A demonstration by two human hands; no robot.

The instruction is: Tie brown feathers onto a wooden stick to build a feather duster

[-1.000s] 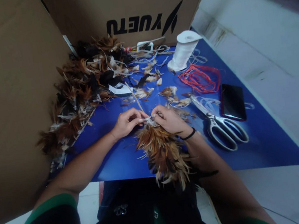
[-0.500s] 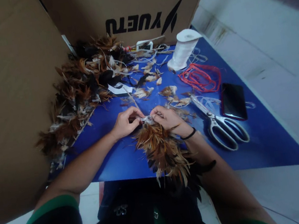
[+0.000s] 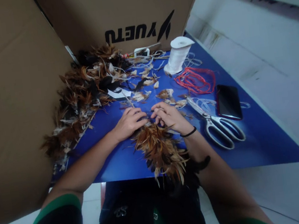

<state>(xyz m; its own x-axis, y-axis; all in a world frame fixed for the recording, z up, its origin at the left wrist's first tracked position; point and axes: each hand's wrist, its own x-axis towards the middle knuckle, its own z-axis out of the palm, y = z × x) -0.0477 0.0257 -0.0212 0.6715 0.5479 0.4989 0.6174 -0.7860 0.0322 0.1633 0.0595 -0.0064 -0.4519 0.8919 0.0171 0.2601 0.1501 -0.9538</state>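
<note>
A bunch of brown and black feathers (image 3: 160, 151) bound on a thin stick (image 3: 128, 99) lies over the near edge of the blue table (image 3: 260, 141). My left hand (image 3: 129, 122) is closed around the top of the bunch where the stick comes out. My right hand (image 3: 170, 116) pinches the same spot from the right, fingers curled; a black band sits on its wrist. The two hands almost touch.
A heap of loose feathers (image 3: 81, 95) fills the table's left and back. A white thread spool (image 3: 177, 55), red cord (image 3: 196, 80), scissors (image 3: 215, 123) and a dark phone (image 3: 228, 101) lie to the right. Cardboard walls (image 3: 11, 89) stand left and behind.
Both hands have pressed down closer onto the top of the feather bunch, hiding the whitish binding that showed between them. The view has shifted slightly.
</note>
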